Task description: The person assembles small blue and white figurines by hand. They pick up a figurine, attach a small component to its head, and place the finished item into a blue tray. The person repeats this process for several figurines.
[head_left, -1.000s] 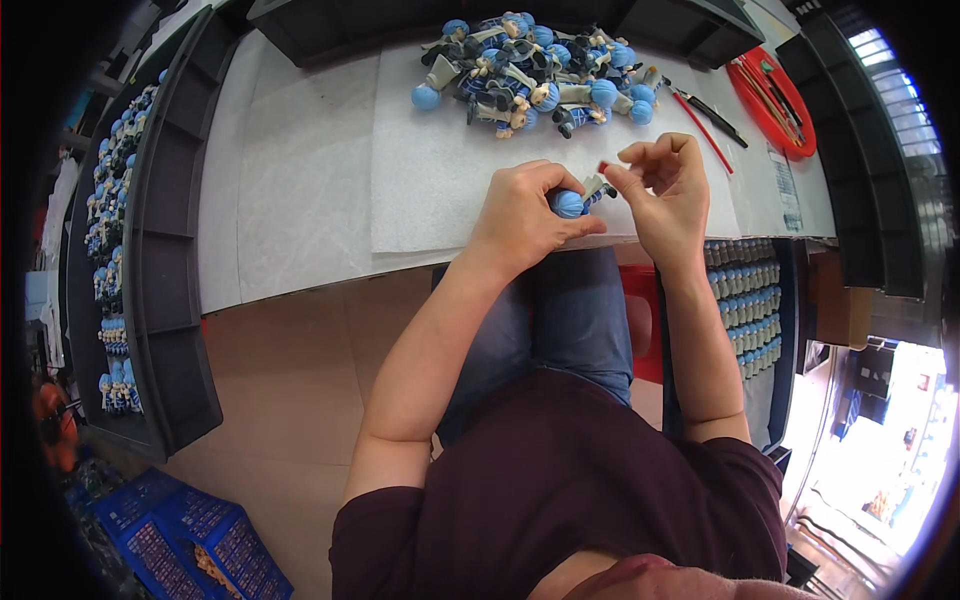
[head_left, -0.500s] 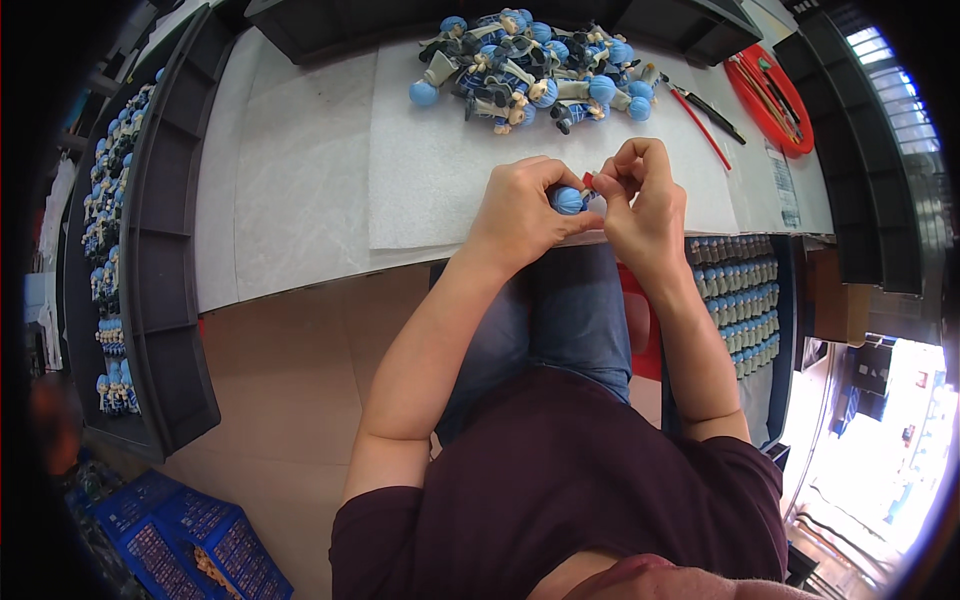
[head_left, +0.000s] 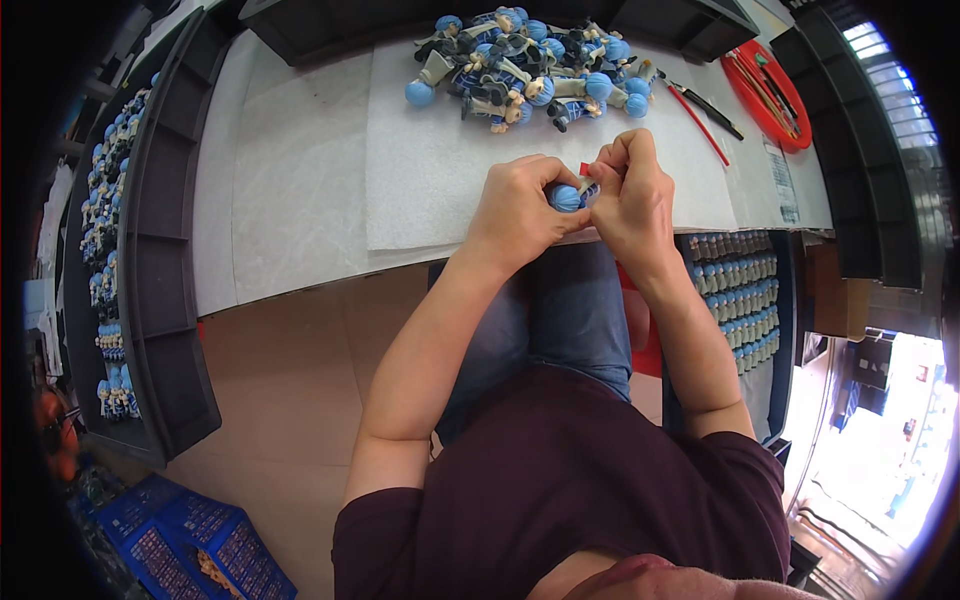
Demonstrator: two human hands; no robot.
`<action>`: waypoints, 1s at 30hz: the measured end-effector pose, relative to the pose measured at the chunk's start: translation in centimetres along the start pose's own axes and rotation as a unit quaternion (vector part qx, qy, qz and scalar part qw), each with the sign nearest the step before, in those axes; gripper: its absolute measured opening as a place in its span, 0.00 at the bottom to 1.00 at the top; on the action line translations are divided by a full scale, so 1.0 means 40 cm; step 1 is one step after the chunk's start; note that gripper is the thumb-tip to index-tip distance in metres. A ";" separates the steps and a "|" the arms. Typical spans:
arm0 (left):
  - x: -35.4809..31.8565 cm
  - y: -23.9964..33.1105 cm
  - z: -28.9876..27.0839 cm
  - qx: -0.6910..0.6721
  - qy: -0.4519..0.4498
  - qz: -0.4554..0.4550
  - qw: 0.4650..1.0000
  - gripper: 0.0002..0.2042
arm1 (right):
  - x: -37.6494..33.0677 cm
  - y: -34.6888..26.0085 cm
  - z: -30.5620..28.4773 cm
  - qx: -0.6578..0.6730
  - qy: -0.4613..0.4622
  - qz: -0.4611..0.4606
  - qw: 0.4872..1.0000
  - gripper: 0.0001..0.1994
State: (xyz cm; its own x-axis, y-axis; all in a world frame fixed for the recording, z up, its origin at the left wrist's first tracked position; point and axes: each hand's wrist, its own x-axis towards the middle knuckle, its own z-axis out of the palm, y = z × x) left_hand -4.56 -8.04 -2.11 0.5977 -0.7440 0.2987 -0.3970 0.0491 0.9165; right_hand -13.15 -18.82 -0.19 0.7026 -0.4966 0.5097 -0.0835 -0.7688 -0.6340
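Note:
My left hand (head_left: 512, 210) is closed round a small figurine (head_left: 565, 199) with ribbed light-blue hair, just above the near edge of the table. Its head shows between my thumb and forefinger, and part of its blue-and-white body is visible. Close against it, my right hand (head_left: 638, 205) pinches a small red piece (head_left: 586, 169) at the body end. Whether the red piece touches the figurine cannot be made out, since fingers cover that spot. Farther back lies a heap of similar blue-haired figurines (head_left: 530, 85) on a white sheet (head_left: 440, 190).
Right of the heap lie a thin red stick (head_left: 700, 124) and a black pen-like tool (head_left: 714, 112), near a red tray (head_left: 730, 75) of slim tools. Dark bins stand left (head_left: 160, 280) and at the back (head_left: 330, 30). Rows of figurines (head_left: 740, 300) fill a tray beside my right arm.
My right hand has shifted slightly up and left, closer to the figurine. The red piece now sits a little farther from me. My left hand keeps its hold.

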 end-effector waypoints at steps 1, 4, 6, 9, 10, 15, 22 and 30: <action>0.002 -0.002 0.002 -0.003 0.001 0.002 1.000 0.13 | 0.002 -0.003 -0.002 0.002 -0.008 0.002 1.000 0.13; -0.003 -0.001 0.002 0.006 0.004 0.013 1.000 0.13 | -0.003 -0.008 -0.008 -0.003 -0.021 0.010 1.000 0.13; 0.002 0.001 0.002 0.005 0.004 0.016 1.000 0.13 | 0.016 -0.002 0.003 -0.018 -0.013 -0.005 1.000 0.13; -0.001 -0.008 0.003 -0.004 0.001 0.006 1.000 0.13 | -0.008 -0.015 -0.007 -0.014 -0.020 0.001 1.000 0.13; 0.003 -0.008 0.003 0.002 0.002 0.012 1.000 0.13 | -0.002 -0.014 -0.006 -0.012 -0.021 0.004 1.000 0.13; 0.003 -0.001 0.002 0.003 0.005 0.006 1.000 0.13 | 0.004 -0.001 -0.006 0.003 -0.016 0.000 1.000 0.13; -0.001 -0.003 0.006 0.002 0.006 0.012 1.000 0.13 | 0.014 -0.005 -0.005 -0.047 -0.021 -0.013 0.999 0.13; 0.001 -0.004 0.002 0.009 0.012 0.018 1.000 0.14 | 0.011 -0.012 -0.009 -0.043 -0.026 -0.011 0.999 0.14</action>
State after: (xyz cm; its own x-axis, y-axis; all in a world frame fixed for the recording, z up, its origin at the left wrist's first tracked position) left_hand -4.53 -8.11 -2.26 0.5986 -0.7263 0.3378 -0.4304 0.0640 0.9004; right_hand -13.07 -18.80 0.55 0.7409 -0.4593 0.4900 -0.1273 -0.8123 -0.5691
